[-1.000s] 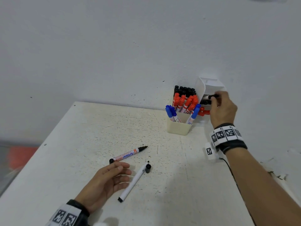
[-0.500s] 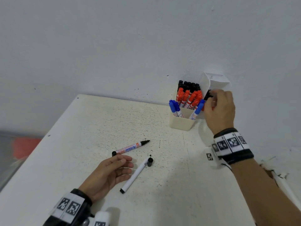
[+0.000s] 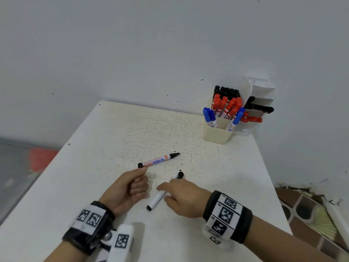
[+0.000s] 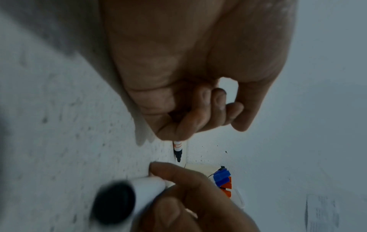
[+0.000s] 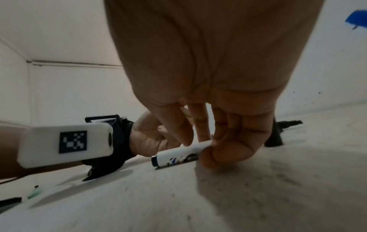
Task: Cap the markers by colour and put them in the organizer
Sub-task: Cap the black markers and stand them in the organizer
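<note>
Left hand (image 3: 130, 188): it pinches the back end of the Artline marker (image 3: 157, 160) between thumb and forefinger; the other fingers are curled in.
Artline marker: uncapped, black tip open, it points away from the person toward the organizer. Whether its tip end touches the bench I cannot tell.
Right hand (image 3: 184, 197): it is lowered onto the plain white marker (image 3: 156, 199), with the thumb on one side of the barrel and the fingertips (image 5: 186, 141) on the other; the thumb tip touches the bench (image 3: 113, 133). The hold looks light.
Plain white marker: it lies on the bench, just beside the left hand, its black end cap toward the person. Its far end, near a small black cap (image 3: 180, 174), is partly hidden by the right hand.
Organizer (image 3: 217, 134): a cream cup at the far right of the bench, against the wall. It holds capped markers grouped by colour: blue markers (image 3: 208, 115) in front, red markers (image 3: 226, 105) in the middle, black markers (image 3: 226, 91) at the back.
White shelf box (image 3: 261, 91): it stands just beside the organizer, on the right. Loose black caps (image 3: 260, 107) lie in one compartment and red caps (image 3: 252, 119) in the one below.
Wrist bands: both wrists carry black straps with printed square markers.
</note>
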`<action>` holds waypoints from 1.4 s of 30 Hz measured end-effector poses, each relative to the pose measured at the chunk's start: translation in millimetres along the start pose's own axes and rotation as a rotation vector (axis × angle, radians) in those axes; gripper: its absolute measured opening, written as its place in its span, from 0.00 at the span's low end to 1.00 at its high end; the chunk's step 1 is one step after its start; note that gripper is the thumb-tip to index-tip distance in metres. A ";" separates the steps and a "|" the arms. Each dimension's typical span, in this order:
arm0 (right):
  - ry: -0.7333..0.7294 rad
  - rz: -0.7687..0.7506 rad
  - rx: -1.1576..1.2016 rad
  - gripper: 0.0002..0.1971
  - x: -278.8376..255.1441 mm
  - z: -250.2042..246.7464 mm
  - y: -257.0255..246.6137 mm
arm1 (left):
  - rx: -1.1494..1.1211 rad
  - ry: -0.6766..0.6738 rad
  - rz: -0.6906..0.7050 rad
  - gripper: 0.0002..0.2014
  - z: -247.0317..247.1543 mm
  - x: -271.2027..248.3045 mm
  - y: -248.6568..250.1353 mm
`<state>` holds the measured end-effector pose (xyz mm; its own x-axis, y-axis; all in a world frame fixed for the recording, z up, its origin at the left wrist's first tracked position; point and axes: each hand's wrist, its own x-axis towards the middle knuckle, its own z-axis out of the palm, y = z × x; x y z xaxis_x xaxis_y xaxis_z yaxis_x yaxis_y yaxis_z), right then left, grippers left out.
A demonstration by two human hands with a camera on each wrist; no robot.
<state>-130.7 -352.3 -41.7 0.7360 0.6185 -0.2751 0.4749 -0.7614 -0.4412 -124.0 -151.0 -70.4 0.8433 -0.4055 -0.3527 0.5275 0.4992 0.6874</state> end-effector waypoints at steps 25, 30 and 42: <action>0.799 0.349 1.141 0.09 -84.0 -5.9 2.2 | 1.757 -0.105 0.132 0.09 101.9 66.2 23.8; 0.854 0.313 1.066 0.10 -84.8 -2.6 4.0 | 0.942 0.078 0.332 0.07 94.6 46.9 41.0; 0.847 0.231 0.983 0.09 -76.6 -1.4 -8.8 | 0.533 0.087 0.408 0.08 99.5 25.5 25.4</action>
<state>-190.6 -393.2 -15.6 0.9953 -0.0915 0.0304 0.0162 -0.1522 -0.9882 -99.3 -224.9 1.2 0.9812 -0.1901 -0.0334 0.0616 0.1445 0.9876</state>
